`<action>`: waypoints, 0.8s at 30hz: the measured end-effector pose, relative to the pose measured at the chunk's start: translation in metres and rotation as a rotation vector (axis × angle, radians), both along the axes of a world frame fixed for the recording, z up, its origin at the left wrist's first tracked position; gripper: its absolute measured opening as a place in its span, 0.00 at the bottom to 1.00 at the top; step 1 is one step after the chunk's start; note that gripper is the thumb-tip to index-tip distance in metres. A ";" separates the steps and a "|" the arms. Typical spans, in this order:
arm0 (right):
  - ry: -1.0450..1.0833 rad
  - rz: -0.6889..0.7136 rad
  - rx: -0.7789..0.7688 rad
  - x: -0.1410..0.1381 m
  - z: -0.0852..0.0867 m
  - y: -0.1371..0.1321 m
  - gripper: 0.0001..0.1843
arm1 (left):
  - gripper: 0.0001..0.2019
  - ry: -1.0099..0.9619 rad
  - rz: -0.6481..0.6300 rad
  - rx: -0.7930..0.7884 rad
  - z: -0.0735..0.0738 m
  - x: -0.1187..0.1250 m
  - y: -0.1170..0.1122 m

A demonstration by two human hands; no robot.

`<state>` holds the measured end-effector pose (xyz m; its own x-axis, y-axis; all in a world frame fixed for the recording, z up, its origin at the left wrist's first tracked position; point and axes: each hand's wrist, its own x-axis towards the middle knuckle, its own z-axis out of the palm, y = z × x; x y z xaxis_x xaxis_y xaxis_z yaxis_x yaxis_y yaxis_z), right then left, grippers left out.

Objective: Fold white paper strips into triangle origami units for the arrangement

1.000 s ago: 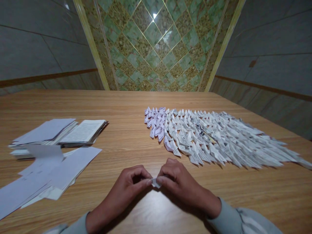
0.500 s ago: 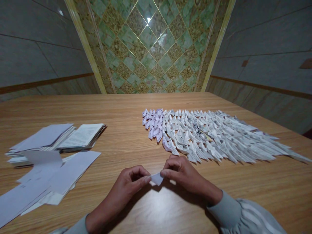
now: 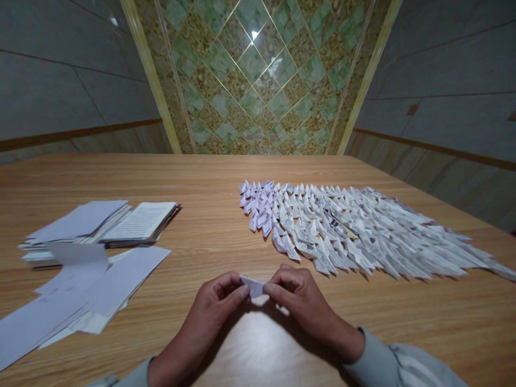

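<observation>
A small folded piece of white paper [image 3: 255, 287] is held just above the table near its front. My left hand [image 3: 220, 301] pinches its left end between thumb and fingers. At the right end, my right hand [image 3: 296, 293] grips it the same way, fingers curled behind. The hands partly cover the paper, so its full shape is hidden. Beyond my right hand stand rows of small folded paper boats [image 3: 334, 226], mostly white with print. A group of pale purple ones [image 3: 258, 204] forms the left end of those rows.
On the left lie loose paper sheets [image 3: 133, 274], overlapping one another. Behind them are a stack of paper [image 3: 80, 220] and a printed pile [image 3: 141, 221]. Everything rests on a wood-grain table [image 3: 201, 188] that reaches a tiled wall [image 3: 258, 97].
The folded paper has tilted and its upper left edge now shows between my hands. Both hands keep their pinch. The whole view has shifted slightly.
</observation>
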<state>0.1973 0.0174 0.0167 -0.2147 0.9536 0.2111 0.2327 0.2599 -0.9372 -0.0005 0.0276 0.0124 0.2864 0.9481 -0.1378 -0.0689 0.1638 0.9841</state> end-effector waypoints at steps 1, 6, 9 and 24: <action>-0.045 0.002 0.036 0.001 0.002 0.000 0.17 | 0.12 0.012 0.012 0.029 0.001 -0.001 0.000; -0.183 0.031 0.167 0.008 0.008 0.002 0.21 | 0.10 0.057 0.005 0.135 0.007 -0.004 -0.002; -0.153 0.011 0.143 0.010 0.008 0.002 0.21 | 0.10 0.108 -0.021 0.184 0.006 -0.005 -0.004; 0.082 0.085 -0.174 -0.015 0.003 -0.011 0.08 | 0.06 0.291 0.020 0.351 0.004 0.002 -0.010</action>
<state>0.1825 0.0064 0.0200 -0.2850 0.9563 0.0649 0.1379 0.1079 -0.9846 0.0013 0.0172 0.0159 0.2645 0.9568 0.1207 0.2187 -0.1814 0.9588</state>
